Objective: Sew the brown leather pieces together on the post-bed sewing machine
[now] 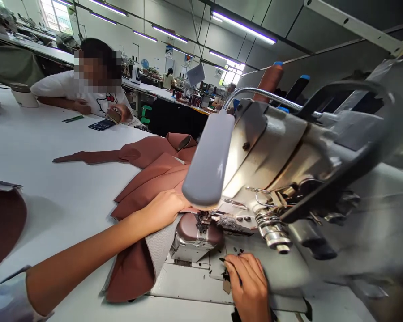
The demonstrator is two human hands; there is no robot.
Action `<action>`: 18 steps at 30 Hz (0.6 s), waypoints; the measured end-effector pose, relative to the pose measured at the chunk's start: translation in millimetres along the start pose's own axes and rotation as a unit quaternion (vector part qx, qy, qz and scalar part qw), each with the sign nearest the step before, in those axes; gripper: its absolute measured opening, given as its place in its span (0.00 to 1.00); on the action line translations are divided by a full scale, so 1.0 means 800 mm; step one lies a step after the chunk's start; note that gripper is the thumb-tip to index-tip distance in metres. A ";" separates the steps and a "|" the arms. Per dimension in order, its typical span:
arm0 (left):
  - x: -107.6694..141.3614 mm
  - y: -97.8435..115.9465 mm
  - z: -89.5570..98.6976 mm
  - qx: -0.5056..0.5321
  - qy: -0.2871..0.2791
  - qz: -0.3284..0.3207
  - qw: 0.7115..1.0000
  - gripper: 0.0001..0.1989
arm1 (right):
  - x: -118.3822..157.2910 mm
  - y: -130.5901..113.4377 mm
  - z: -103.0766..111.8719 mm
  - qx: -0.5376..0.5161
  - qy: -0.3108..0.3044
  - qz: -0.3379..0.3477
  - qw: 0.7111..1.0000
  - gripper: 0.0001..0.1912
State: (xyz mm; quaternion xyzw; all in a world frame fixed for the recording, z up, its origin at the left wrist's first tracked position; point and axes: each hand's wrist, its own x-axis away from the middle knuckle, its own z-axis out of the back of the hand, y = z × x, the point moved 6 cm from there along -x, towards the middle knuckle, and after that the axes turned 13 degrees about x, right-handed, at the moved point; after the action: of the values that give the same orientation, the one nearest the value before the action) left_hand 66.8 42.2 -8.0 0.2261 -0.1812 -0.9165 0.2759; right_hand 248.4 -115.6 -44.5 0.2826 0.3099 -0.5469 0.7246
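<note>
Pressing brown fabric panels (147, 183) flat w/ open L hand (164, 208), just left of sewing machine (272, 156); R hand (246, 286) pinching small dark scrap (226, 276) above machine bed (184, 284), right of L hand.

PLACE: probably a garment sewing workshop | SIGNS: an industrial sewing machine (272, 165) is standing at a long white worktop (53, 147), cut brown fabric (151, 179) is lying there, strip lights (243, 27) are burning overhead
</note>
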 end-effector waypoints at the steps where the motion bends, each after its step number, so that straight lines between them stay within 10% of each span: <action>1: -0.001 0.003 0.003 0.006 0.000 -0.001 1.000 0.15 | 0.012 0.010 -0.008 0.011 -0.031 -0.007 0.999 0.11; 11: 0.014 0.017 0.016 0.041 0.031 0.000 0.999 0.14 | 0.059 0.033 -0.022 0.060 -0.028 -0.047 0.997 0.23; 18: 0.091 0.007 0.020 0.003 0.130 -0.004 0.992 0.27 | 0.065 0.025 -0.015 0.024 -0.013 -0.060 0.998 0.13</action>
State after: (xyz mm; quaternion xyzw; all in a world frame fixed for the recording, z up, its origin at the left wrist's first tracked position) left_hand 7.0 -1.6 -14.6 0.3445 -0.1459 -0.8800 0.2926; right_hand 276.6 -133.7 -90.5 0.2736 0.3041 -0.6001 0.6874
